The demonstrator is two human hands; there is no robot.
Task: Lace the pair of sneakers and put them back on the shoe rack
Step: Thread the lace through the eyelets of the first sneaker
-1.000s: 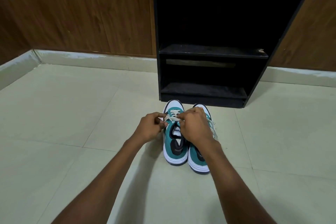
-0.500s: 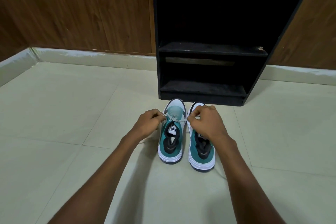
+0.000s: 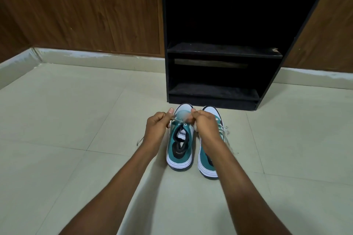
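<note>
I see both sneakers on the floor (image 3: 76,120) before the rack (image 3: 219,91). My left hand (image 3: 155,128) and right hand (image 3: 205,125) each pinch the lace (image 3: 174,119) over the left sneaker (image 3: 179,150); the right sneaker (image 3: 209,160) sits beside it.

— What is worn on the arms?
— Nothing that shows: both forearms are bare up to the bottom edge, at six o'clock.
— And the left hand (image 3: 155,128) and right hand (image 3: 207,125)?
— No gloves. Blur hides the fingers (image 3: 193,113) toward twelve o'clock.
</note>
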